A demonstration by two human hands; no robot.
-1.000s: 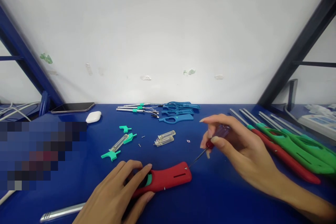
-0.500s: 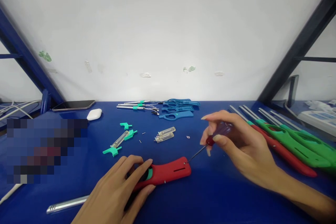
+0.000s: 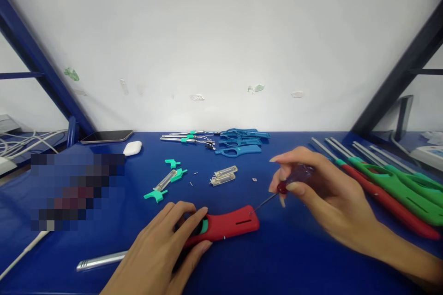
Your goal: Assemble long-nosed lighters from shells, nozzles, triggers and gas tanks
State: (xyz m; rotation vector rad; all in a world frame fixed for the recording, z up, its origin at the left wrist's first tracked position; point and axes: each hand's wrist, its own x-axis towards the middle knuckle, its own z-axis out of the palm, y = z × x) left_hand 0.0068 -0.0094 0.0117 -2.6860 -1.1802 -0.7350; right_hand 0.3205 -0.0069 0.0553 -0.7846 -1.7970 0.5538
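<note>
A red long-necked gas lighter point(image 3: 233, 224) lies flat on the blue table, its metal tube point(image 3: 102, 261) pointing left. My left hand point(image 3: 162, 244) is closed round the part by its trigger opening and presses it down. In my right hand point(image 3: 321, 193) is a screwdriver point(image 3: 283, 187) with a dark red, see-through handle. Its thin shaft slants down to the left, and the tip meets a screw hole near the lighter's right end. Behind the lighter lie clear fuel tanks point(image 3: 223, 179), green triggers point(image 3: 155, 195) and tiny screws point(image 3: 191, 183).
Several assembled red and green lighters point(image 3: 398, 184) lie at the right. Blue handle shells point(image 3: 238, 150) and metal tubes with wires point(image 3: 187, 139) sit along the wall. A white earphone case point(image 3: 133, 148) and a phone point(image 3: 107, 136) are at the back left, near a blurred-out patch.
The whole view has shifted, so things appear slightly farther right. Both hands keep their holds, and the screwdriver tip stays at the same hole.
</note>
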